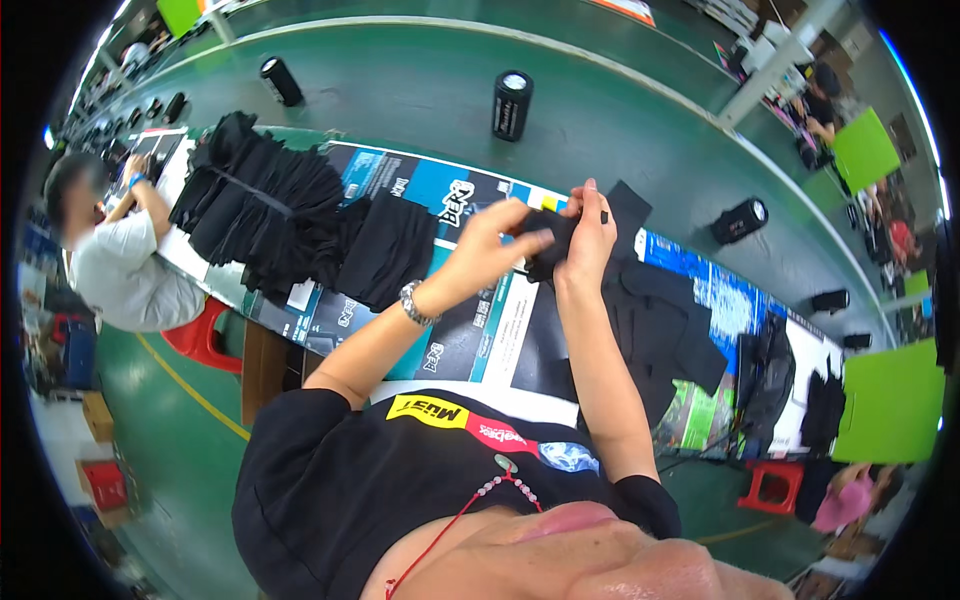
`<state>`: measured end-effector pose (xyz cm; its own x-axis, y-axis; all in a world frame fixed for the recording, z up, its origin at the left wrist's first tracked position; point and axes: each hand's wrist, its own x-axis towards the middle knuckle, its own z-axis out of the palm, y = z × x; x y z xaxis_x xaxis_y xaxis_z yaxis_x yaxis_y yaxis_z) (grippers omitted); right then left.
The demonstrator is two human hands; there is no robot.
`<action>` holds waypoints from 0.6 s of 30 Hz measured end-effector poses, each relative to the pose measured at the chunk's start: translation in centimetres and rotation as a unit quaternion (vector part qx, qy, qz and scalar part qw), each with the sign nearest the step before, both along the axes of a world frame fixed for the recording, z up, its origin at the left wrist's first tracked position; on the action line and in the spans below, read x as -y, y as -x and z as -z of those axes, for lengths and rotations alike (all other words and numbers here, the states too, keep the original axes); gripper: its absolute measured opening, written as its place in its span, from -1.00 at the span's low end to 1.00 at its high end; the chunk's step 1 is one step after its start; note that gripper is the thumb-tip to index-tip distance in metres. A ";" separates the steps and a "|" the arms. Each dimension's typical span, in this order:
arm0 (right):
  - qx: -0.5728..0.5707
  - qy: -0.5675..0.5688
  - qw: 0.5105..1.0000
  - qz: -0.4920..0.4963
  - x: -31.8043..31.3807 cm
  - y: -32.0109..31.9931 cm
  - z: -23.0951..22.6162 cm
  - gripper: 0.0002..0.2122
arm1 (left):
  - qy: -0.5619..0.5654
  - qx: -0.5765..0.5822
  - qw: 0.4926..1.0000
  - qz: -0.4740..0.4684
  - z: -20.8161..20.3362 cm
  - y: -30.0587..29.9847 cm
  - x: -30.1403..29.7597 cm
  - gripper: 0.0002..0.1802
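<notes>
Between my two hands, above the table, is a small dark piece of black fabric [547,243]. My right hand [588,240] grips it from the right side, fingers pointing up, with a dark ring or band on one finger. My left hand [490,245], wearing a metal watch on the wrist, closes on its left side; the thumb is slightly blurred. To the left lies a neat stack of black fabric pieces [385,245]. Flat black pieces [650,330] lie spread beside and beyond my right forearm.
A large bundle of black fabric [262,205], tied with a strip, fills the table's left part. Printed sheets [470,340] cover the long table. Black cylinders [511,105] stand beyond it. A person in a white shirt [130,270] sits at left near a red stool [210,335].
</notes>
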<state>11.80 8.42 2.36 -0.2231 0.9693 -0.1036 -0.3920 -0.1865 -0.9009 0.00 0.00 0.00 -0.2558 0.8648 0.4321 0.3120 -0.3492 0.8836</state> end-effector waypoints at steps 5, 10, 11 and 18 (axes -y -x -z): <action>0.552 -0.466 0.692 -0.013 -0.3 -4.2 5.8 -0.79 | 0.056 0.292 0.950 -0.089 -0.4 0.5 -0.9 -0.75; 0.607 -0.448 0.633 -0.178 2.0 -5.3 3.7 -0.79 | 0.068 0.325 0.932 -0.144 4.3 2.7 -0.6 -0.77; 0.645 -0.400 0.617 -0.208 1.3 -6.0 2.9 -0.78 | 0.062 0.343 0.924 -0.155 4.3 2.4 -0.6 -0.80; 0.635 -0.483 0.602 0.036 -4.9 -8.8 2.4 -0.66 | 0.075 0.318 0.941 -0.090 2.8 1.6 0.1 -0.75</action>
